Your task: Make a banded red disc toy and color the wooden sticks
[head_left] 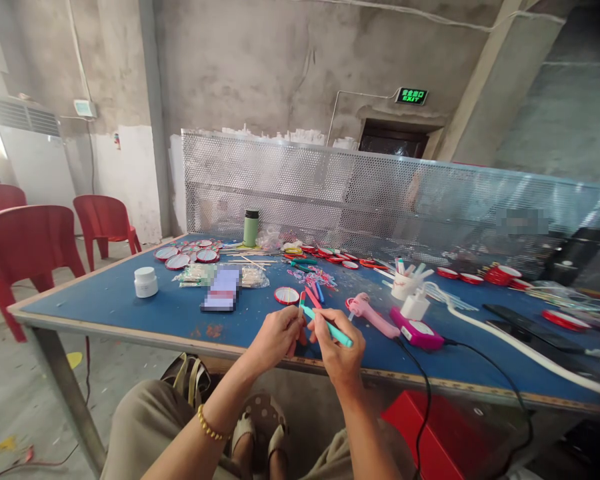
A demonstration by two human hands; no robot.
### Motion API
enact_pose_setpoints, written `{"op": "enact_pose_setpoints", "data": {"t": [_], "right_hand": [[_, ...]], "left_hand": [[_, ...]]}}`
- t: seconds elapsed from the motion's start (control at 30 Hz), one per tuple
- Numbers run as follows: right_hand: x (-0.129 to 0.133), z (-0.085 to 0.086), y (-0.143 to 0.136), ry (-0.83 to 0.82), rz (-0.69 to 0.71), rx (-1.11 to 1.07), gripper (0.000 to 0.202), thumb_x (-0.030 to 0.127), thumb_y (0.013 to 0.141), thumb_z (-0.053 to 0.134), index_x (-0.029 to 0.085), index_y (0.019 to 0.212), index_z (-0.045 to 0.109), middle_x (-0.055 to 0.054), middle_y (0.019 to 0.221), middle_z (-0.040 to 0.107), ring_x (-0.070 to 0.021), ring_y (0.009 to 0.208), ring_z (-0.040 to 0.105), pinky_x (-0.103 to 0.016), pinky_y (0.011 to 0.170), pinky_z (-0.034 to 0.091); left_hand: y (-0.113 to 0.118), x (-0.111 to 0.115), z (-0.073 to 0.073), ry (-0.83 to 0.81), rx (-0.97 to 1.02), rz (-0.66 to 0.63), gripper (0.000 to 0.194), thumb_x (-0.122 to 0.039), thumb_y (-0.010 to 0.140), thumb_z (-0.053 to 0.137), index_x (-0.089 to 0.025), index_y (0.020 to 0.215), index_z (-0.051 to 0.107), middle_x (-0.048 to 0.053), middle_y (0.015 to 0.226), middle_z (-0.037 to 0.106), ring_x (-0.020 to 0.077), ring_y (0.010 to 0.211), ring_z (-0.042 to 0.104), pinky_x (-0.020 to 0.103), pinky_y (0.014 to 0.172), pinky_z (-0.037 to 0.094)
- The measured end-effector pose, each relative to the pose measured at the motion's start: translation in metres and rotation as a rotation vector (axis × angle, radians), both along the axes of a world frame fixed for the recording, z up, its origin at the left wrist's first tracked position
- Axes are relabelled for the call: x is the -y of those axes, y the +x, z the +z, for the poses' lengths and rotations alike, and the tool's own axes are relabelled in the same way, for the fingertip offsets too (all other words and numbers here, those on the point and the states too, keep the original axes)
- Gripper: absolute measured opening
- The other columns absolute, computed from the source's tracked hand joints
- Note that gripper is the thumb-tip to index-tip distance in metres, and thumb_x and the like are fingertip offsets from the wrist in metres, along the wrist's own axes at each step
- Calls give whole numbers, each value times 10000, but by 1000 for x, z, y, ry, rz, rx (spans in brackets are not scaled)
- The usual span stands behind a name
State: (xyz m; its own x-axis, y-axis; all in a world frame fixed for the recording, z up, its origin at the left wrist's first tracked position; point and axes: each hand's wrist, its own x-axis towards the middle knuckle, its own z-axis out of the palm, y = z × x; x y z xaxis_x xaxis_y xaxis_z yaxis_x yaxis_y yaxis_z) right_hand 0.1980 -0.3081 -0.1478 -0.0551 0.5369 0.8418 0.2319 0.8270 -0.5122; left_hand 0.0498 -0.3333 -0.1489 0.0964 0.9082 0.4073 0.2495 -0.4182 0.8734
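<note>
My right hand [345, 353] is closed round a turquoise marker pen [341, 336], holding it at a slant with its front end toward the other hand. Pinched fingers of my left hand [276, 339] meet it above the table's front edge. A small piece with red and green on it [303, 301] sticks up at these fingertips; its kind is unclear. Just beyond lie a round red-rimmed disc [287, 295], a red marker [313, 298] and a blue marker [320, 292].
On the blue table [175, 327] stand a white jar [146, 283], a phone [221, 288], a green bottle [251, 229] and a cup of markers [403, 287]. A pink corded tool [375, 317] and magenta box [417, 329] lie right. A perforated metal screen [290, 180] runs behind.
</note>
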Motion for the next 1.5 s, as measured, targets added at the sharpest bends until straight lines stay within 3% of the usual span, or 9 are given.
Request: {"op": "enact_pose_setpoints", "data": {"t": [0.57,1.5], "right_hand": [[1,-1,0,-19,11,-70,156,274,983,594,205,860,660,33,662,684,-97,464,610,-210,475,489],[-1,-1,1,34,4,-5,133,250,969,602,207,878,688,41,659,691,-96,489,628,-207,519,497]], "left_hand": [[0,1,4,-21,10,-5,325,-446,975,418,-216,755,481,-24,637,630,91,381,504,210,428,334],[0,1,2,-4,-2,-5,339,-440,988,415,-212,745,477,-30,632,618,86,394,510,201,439,344]]}}
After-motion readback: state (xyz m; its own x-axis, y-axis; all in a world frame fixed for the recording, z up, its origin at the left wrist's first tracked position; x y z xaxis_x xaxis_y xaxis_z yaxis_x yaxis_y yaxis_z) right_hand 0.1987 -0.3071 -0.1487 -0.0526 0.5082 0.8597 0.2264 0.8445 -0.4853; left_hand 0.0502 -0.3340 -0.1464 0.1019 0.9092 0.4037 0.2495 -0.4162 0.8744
